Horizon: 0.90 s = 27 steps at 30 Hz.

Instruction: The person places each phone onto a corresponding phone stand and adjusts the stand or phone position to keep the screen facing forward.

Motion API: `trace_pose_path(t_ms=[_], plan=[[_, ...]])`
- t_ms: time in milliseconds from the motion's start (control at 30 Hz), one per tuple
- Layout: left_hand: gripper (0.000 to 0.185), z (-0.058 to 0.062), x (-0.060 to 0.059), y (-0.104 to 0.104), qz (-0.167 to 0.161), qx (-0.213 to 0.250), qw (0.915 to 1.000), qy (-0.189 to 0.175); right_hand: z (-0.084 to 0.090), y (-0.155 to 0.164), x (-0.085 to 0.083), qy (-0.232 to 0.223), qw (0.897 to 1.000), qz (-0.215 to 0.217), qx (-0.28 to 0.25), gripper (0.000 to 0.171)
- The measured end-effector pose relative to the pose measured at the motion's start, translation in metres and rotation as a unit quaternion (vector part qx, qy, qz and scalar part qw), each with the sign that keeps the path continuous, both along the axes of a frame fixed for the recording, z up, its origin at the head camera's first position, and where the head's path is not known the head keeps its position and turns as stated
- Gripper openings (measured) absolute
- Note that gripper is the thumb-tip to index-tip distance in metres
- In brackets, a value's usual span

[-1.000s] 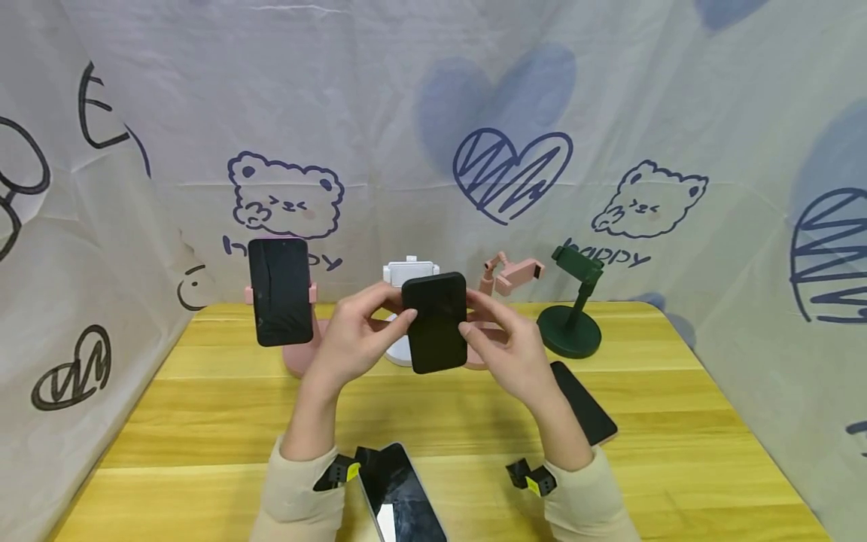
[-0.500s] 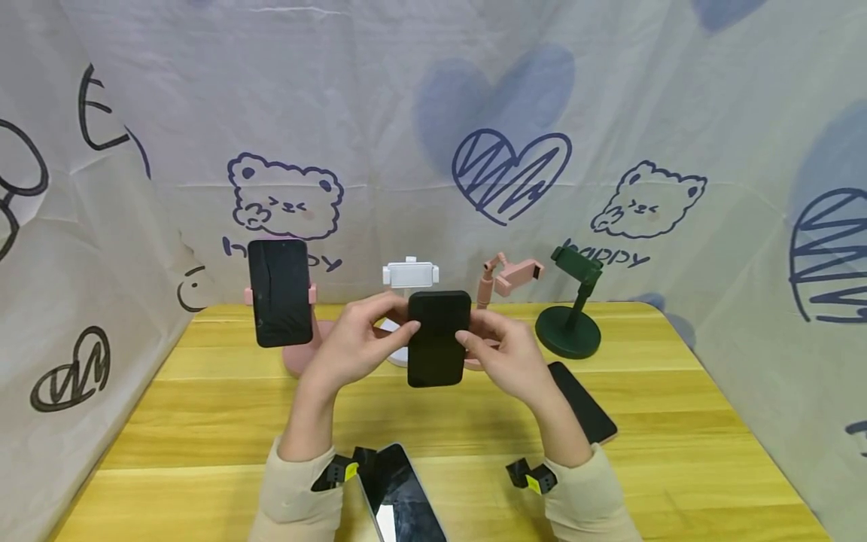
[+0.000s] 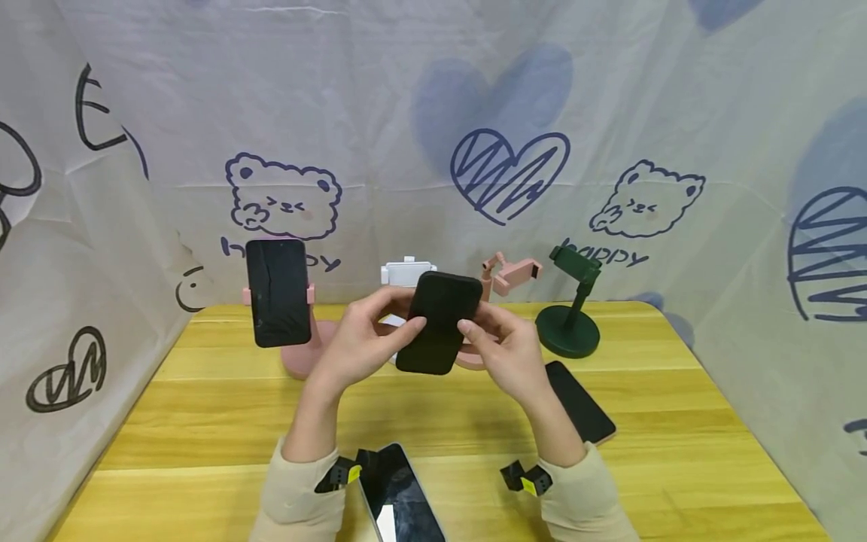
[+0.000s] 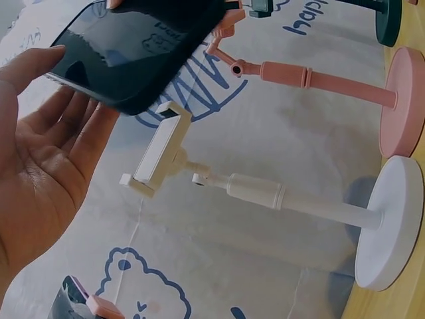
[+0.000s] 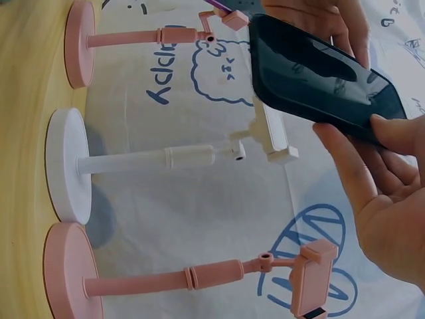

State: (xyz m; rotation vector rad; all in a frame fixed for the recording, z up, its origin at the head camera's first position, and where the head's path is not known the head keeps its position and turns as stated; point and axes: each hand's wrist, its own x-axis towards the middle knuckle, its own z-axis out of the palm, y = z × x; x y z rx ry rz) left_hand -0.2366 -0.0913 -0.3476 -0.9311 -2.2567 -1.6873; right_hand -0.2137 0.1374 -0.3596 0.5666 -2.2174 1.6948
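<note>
1. Tilted now: black phone (image 3: 439,322), upright and lower half a second ago, leaning with its top to the right and raised back toward the white stand (image 3: 408,274) behind it.
2. Far left: pink stand (image 3: 305,354) on the yellow counter (image 3: 217,399), already carrying another dark phone (image 3: 278,292), upright in its clamp.
3. Left hand (image 3: 359,339): thumb and fingertips pinching the left edge of the black phone, palm open toward it in the left wrist view.
4. Centre: black phone held in the air between both hands, above the counter, just in front of the white stand's clamp (image 4: 161,149) and not yet seated in it; judging by the tilt, still being lined up with that clamp.
5. Right hand (image 3: 504,350): fingers curled round the right edge of the same phone, so both hands clamped on one thing.
6. Further right: second pink stand (image 3: 511,272) and green stand (image 3: 572,301), both with nothing in them, and a dark phone (image 3: 579,402) flat on the counter.
7. Near edge: one more phone (image 3: 400,497) lying by the left sleeve.
</note>
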Motion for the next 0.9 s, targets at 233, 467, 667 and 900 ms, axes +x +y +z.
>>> trace_pose_path(t_ms=[233,467,667,900], plan=[[0.038,-0.0007,-0.0002,0.0031,-0.007,-0.006,0.9999,-0.005,0.0016,-0.0026,-0.0004,0.036,0.995,-0.001,-0.091,0.026],[0.038,-0.0020,-0.0005,0.0040,-0.001,-0.020,0.9998,-0.005,0.0010,-0.0027,-0.0006,0.042,0.984,-0.020,-0.170,0.024],[0.037,-0.0025,-0.0010,0.0044,-0.008,-0.010,0.9999,-0.009,0.0018,-0.0038,-0.0012,0.037,0.973,-0.029,-0.226,0.027],[0.029,-0.0026,-0.0025,0.0055,-0.007,0.005,0.9999,-0.015,0.0025,-0.0042,-0.0021,0.028,0.966,-0.039,-0.252,0.025]])
